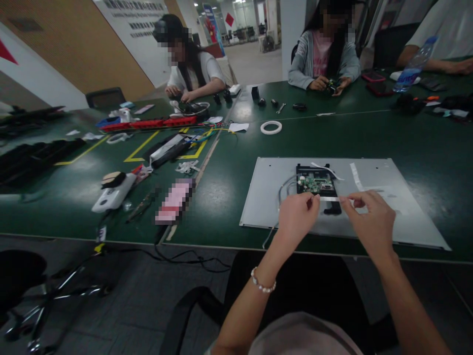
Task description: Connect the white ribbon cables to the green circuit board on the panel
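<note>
A short strip of white tape point(329, 199) is stretched level between my two hands. My left hand point(298, 215) pinches its left end and my right hand point(369, 217) pinches the right end. Just beyond the strip, a green circuit board point(314, 183) sits in a black bracket point(303, 170) on a flat grey metal panel point(266, 192). Another white strip point(328, 170) lies loosely across the bracket's top, and a further strip point(355, 175) is on the panel to the right. A grey cable point(284, 187) curves out left of the board.
A roll of white tape point(271, 127) lies beyond the panel. To the left are a phone point(175, 201), a white power strip point(114, 192) and a black-and-white device with wires point(172, 149). A water bottle point(416, 64) stands far right. Several other people sit across the green table point(229, 197).
</note>
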The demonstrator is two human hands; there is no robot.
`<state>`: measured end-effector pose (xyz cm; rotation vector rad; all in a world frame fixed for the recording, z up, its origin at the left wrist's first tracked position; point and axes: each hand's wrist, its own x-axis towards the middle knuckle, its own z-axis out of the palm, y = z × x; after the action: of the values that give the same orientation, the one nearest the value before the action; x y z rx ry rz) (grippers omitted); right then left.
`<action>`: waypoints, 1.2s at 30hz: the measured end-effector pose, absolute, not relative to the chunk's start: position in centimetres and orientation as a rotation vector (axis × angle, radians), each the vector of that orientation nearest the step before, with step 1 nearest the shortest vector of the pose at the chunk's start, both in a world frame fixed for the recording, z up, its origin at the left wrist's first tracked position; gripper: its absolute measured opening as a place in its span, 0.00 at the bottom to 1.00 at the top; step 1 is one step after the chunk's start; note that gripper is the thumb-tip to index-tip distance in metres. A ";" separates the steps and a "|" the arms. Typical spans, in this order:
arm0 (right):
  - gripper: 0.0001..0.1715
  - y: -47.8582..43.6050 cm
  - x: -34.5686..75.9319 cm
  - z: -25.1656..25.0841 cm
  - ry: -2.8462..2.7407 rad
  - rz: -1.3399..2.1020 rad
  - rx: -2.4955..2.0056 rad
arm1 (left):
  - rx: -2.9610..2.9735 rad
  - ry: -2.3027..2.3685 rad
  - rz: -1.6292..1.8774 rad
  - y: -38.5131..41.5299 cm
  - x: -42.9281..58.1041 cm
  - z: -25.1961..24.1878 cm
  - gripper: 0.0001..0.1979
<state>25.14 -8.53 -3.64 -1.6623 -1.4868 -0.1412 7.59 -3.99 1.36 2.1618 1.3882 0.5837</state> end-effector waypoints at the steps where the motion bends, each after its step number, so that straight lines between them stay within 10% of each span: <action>1: 0.15 -8.4 25.6 -3.9 -1.511 -0.174 -1.700 | 2.201 1.443 0.555 -4.1 8.3 1.1 0.19; 25: 0.16 -7.7 28.7 -7.0 -1.508 -0.129 -1.975 | 2.201 1.669 0.405 -2.9 9.9 -2.2 0.10; 36: 0.15 -11.2 23.0 -1.5 -1.790 0.726 -1.266 | 1.357 0.906 0.842 -4.5 7.6 -0.3 0.15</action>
<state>23.02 -11.21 -1.49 -1.2661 -1.7902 0.7261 7.58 -4.53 -0.27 1.3566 0.9063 0.8421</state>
